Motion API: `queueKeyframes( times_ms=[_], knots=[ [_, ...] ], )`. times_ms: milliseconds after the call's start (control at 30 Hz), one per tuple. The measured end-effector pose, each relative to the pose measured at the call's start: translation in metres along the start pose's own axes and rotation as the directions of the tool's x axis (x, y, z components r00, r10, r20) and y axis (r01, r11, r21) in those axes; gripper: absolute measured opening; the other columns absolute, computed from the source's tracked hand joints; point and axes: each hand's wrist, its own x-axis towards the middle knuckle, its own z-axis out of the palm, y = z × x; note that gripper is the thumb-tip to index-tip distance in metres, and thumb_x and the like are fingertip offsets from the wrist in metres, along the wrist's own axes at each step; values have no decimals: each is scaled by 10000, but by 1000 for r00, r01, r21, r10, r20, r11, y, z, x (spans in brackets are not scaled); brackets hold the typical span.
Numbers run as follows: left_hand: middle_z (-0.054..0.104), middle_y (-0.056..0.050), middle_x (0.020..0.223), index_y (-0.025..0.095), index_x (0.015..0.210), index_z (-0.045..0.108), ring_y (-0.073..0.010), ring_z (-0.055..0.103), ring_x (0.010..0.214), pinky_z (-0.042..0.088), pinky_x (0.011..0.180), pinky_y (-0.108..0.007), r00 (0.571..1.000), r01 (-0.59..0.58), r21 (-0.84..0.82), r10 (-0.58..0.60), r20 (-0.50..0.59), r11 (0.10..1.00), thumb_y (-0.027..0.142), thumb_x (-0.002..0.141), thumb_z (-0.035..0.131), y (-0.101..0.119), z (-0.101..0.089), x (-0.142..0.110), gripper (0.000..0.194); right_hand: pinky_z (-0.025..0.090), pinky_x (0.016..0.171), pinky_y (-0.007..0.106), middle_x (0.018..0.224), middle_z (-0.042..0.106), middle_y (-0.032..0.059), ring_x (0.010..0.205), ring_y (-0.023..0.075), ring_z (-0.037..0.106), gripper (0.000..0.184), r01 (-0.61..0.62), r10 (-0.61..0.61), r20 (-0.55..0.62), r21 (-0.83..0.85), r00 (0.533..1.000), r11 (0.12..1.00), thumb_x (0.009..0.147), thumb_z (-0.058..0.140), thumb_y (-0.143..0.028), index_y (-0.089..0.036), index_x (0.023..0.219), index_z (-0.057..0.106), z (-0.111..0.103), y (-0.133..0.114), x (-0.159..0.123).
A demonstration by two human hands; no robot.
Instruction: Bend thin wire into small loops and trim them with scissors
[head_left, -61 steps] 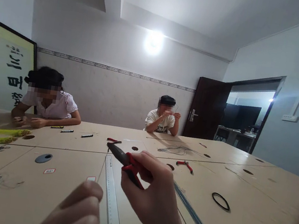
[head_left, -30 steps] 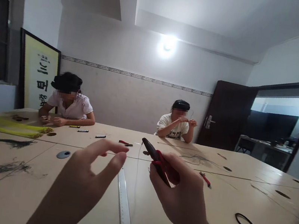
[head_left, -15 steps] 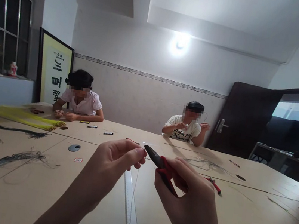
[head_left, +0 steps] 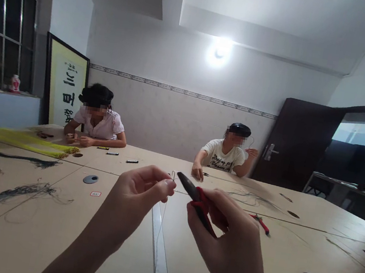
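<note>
Yellow fibre bundle (head_left: 17,147) lying far left on the tabletop (head_left: 289,250); then a left hand (head_left: 134,198) pinching thin wire (head_left: 160,230) between thumb and forefinger, risking a slip if that grip loosens and a kink if the black nose of the red-handled pliers (head_left: 195,201) snags it; wire running down from the closed grip, passing just beside a steel ruler (head_left: 159,262); right hand (head_left: 224,240) wrapping shut around the pliers' handles, nose just beside the pinched wire.

Workroom (head_left: 180,62), long shared tables (head_left: 290,246), red-handled pliers (head_left: 203,213), loose wire bundles (head_left: 10,194), seated co-workers (head_left: 97,123)
</note>
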Motion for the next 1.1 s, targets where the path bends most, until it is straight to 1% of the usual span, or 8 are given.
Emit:
queueKeyframes(
  times_ms=[167, 267, 333, 500, 633, 700, 933, 1100],
  knots=[
    [567, 39, 598, 202, 637, 657, -85, 517, 604, 408, 579, -207, 999, -38, 21, 39, -33, 999, 256, 754, 671, 0, 0, -1, 130, 375, 460, 231, 601, 525, -46, 501, 112, 461, 142, -104, 101, -62, -51, 993, 993, 850, 556, -363, -221, 845, 563, -2, 10, 4],
    [604, 46, 615, 221, 631, 675, -69, 541, 615, 424, 588, -174, 998, -49, 10, 49, -32, 999, 255, 755, 682, 0, 0, -3, 129, 403, 500, 247, 687, 558, -7, 600, 140, 521, 255, -213, 212, -20, -127, 977, 969, 888, 482, -423, -182, 912, 560, 6, 35, 13],
    [626, 61, 619, 245, 629, 686, -55, 555, 619, 430, 592, -145, 997, -63, 15, 64, -41, 998, 262, 750, 692, 0, -1, -3, 122, 469, 617, 284, 795, 605, 18, 715, 155, 578, 260, -299, 318, 58, -213, 946, 930, 904, 504, -399, -156, 968, 569, 20, 60, 17],
    [644, 89, 597, 288, 632, 687, -57, 570, 576, 415, 509, -128, 977, -138, 199, 167, -136, 970, 320, 725, 712, 0, -2, -5, 101, 497, 849, 427, 1066, 624, 62, 970, 208, 604, 249, -439, 621, 241, -523, 746, 731, 909, 577, -361, -151, 1041, 604, 70, 123, 1],
    [651, 114, 613, 318, 664, 669, -73, 572, 557, 432, 505, -158, 907, -234, 539, 381, -177, 809, 385, 767, 679, -1, -3, -10, 123, 490, 883, 456, 1167, 598, 78, 1037, 228, 589, 282, -430, 751, 328, -660, 572, 616, 911, 580, -356, -160, 1113, 591, 106, 145, -32],
    [658, 124, 628, 325, 676, 654, -79, 582, 567, 439, 514, -168, 883, -251, 627, 440, -165, 737, 389, 787, 659, -1, -3, -13, 128, 485, 892, 465, 1183, 591, 81, 1053, 235, 584, 298, -405, 771, 362, -691, 523, 599, 908, 584, -359, -160, 1129, 586, 120, 148, -49],
    [629, 96, 559, 279, 609, 631, -108, 581, 539, 457, 505, -193, 890, -275, 633, 440, -117, 724, 299, 744, 631, 6, 3, -13, 136, 422, 969, 521, 1262, 553, 91, 1157, 267, 528, 320, -377, 767, 382, -703, 517, 604, 909, 582, -348, -167, 1172, 571, 142, 144, -83],
    [609, 80, 551, 269, 608, 629, -110, 543, 524, 458, 539, -213, 883, -285, 643, 455, -112, 711, 301, 760, 605, 7, 7, -12, 157, 428, 959, 526, 1250, 559, 95, 1139, 270, 539, 344, -464, 723, 397, -572, 565, 676, 894, 600, -376, -163, 1162, 575, 133, 140, -65]
  ],
)
